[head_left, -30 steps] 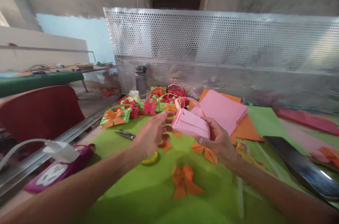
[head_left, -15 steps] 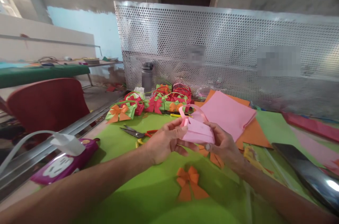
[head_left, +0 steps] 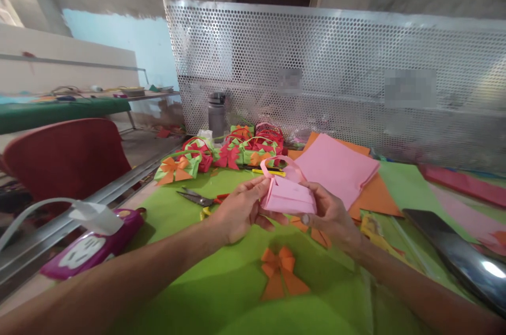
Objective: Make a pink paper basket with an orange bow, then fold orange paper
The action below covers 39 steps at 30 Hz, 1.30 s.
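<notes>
Together, two bare hands hold a small pink folded-paper bag

At the far left stands a red plastic chair, and nearer, on the table's edge, I see a magenta power strip with a boxy white plug in it. Next come the bright green paper bag with an orange bow and, in front, metal scissors with red and yellow handles, their blades slightly apart. Behind them rises a grey bottle with a black lid, beside a cluster of red and green paper bags.

The left hand is partly closed, its thumb at the top of the pink bag's left end and its fingers reaching underneath, loosely spread. Between the hands, the bag is raised above the green tabletop, its handle loop upward. A yellow strip-like tool lies behind it; a folded orange paper bow lies nearer the person. The right hand is partly closed too, clasping the bag's right end, with another orange bow partly hidden below.

Farther right, pink paper sheets overlap orange ones, then comes a pale green sheet, and lastly a dark, glossy phone.
</notes>
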Each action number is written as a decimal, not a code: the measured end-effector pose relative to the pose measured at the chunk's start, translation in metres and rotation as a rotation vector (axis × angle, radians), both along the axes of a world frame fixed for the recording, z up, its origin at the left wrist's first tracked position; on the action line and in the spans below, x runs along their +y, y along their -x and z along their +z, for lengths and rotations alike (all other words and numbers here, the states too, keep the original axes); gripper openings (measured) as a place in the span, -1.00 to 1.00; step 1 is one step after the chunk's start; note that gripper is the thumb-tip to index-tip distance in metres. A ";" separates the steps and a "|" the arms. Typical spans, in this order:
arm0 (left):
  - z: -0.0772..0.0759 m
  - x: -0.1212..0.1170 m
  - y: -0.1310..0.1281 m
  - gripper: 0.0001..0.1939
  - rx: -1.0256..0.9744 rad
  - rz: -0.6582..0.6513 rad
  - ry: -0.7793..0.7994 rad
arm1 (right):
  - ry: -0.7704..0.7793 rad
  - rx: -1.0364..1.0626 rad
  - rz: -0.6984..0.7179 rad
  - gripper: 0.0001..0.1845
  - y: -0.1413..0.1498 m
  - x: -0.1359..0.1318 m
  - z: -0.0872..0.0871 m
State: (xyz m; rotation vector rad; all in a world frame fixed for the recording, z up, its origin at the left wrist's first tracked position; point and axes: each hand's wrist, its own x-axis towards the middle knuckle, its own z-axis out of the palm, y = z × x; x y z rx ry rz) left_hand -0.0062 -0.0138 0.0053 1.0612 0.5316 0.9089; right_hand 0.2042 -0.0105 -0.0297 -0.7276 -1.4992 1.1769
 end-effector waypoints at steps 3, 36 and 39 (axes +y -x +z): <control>0.001 0.000 0.001 -0.53 0.048 0.037 -0.011 | -0.033 -0.026 -0.010 -0.34 -0.001 0.000 -0.001; -0.011 0.017 0.018 -0.29 0.698 0.563 -1.187 | -0.167 -0.568 -0.382 -0.35 -0.003 -0.010 0.016; -0.016 0.018 0.018 -0.25 0.978 0.504 -1.555 | -0.214 -0.603 -0.363 -0.39 0.000 -0.013 0.017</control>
